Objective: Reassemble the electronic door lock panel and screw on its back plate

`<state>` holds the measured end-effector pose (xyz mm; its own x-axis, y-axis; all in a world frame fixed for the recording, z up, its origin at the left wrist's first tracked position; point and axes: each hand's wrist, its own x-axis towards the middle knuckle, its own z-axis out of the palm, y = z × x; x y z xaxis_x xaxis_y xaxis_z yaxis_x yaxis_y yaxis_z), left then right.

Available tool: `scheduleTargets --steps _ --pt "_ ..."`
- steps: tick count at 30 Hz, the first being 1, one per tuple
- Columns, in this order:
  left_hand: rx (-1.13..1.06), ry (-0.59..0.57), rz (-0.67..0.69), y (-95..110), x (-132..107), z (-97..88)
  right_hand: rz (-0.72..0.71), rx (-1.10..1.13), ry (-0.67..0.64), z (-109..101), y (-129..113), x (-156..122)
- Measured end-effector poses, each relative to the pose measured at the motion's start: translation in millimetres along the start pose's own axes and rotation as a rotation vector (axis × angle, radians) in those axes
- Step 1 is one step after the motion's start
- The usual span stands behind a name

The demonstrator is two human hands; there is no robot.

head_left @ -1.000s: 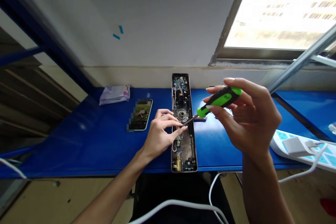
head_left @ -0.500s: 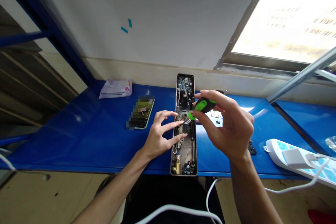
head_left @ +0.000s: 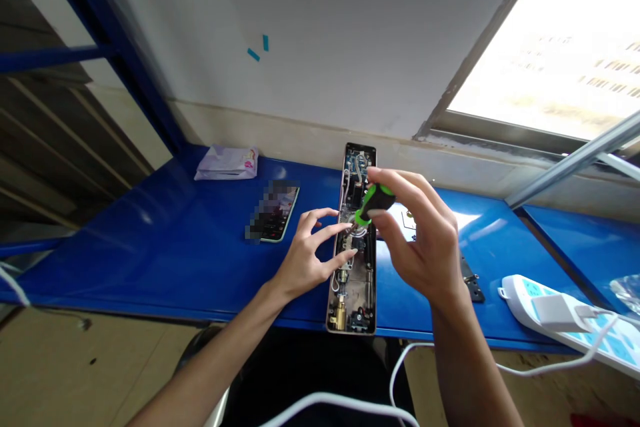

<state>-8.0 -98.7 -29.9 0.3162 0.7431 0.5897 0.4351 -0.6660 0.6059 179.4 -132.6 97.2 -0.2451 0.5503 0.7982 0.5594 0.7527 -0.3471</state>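
A long, narrow opened device (head_left: 354,280) with exposed circuit parts, wires and a brass piece lies lengthwise on the blue table (head_left: 150,240). My right hand (head_left: 423,240) is closed round a green and black screwdriver (head_left: 373,203), whose tip points down into the device's middle. My left hand (head_left: 307,257) rests at the device's left edge, fingers spread, fingertips touching the inner parts near the screwdriver tip.
A phone (head_left: 277,211) lies left of the device. A purple-white packet (head_left: 227,163) sits at the back left by the wall. A white power strip (head_left: 565,317) with a plugged charger and cable lies right. A dark small metal part (head_left: 473,278) lies right of my hand.
My right hand brought the screwdriver down and leftward from above the table to the device's middle. My left hand's fingers spread a little. The view shifted slightly.
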Motion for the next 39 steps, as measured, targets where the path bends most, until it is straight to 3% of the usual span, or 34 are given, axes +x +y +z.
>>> scheduleTargets --steps 3,9,15,18,22,28,35,39 --pt "0.0 -0.01 -0.022 -2 -1 1.9 0.046 0.125 -0.045 -2 -3 4" --pt "0.023 -0.017 -0.048 -3 -3 4.1 0.035 0.035 0.095 -3 1 5" --pt "-0.003 -0.051 -0.096 -1 -3 3.1 0.099 0.215 -0.042 -5 7 5" --pt "-0.044 -0.06 -0.12 -2 -3 4.2 0.123 0.282 0.017 -3 6 5" --pt "-0.097 -0.084 -0.139 -3 -3 4.8 0.101 0.116 0.128 -1 4 7" --pt "-0.136 -0.081 -0.163 -2 -1 4.4 0.129 0.244 0.016 -4 5 8" --pt "-0.117 -0.09 -0.165 -3 -2 5.9 0.1 0.049 0.125 -3 4 9" --pt "-0.144 -0.104 -0.166 -3 -3 5.5 0.122 0.237 0.03 -3 8 5"
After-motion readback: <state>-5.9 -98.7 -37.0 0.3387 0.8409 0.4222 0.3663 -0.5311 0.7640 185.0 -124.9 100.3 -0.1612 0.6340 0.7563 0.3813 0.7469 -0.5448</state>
